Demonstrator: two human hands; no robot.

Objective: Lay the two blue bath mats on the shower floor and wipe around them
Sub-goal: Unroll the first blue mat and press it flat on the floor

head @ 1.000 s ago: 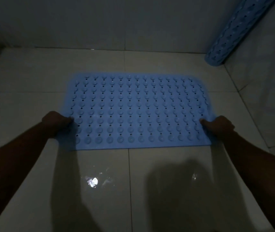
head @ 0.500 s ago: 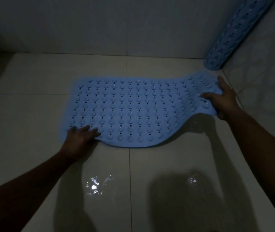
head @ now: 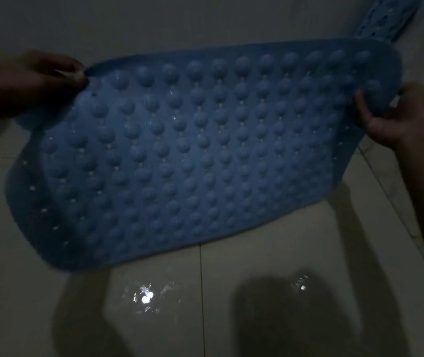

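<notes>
**Mat lifted clear of the floor, not yet laid**

We find the blue bath mat point(head: 200, 155) now held up in the air, tilted toward the camera, where half a second ago it lay mostly on the shower floor point(head: 270, 256) with only its right end raised. The left hand point(head: 38, 78) has its fingers clamped on the mat's upper left corner; the right hand point(head: 396, 117) has its fingers pinched closed over the right edge. The rounded bumps and drain holes face us. The lower edge hangs just above the tiles; motion blur there prevents us from saying whether it touches.

The second mat point(head: 386, 19) stands rolled in the far right corner, against the wall point(head: 205, 21), untouched.

Wet glints point(head: 143, 297) show on the tiles nearest us.

Our judgement: the first mat is being repositioned or turned over, so placement is undone for the moment. Both mats remain to be laid, and wiping has not begun. The wet floor may let a mat slide on setting down.
</notes>
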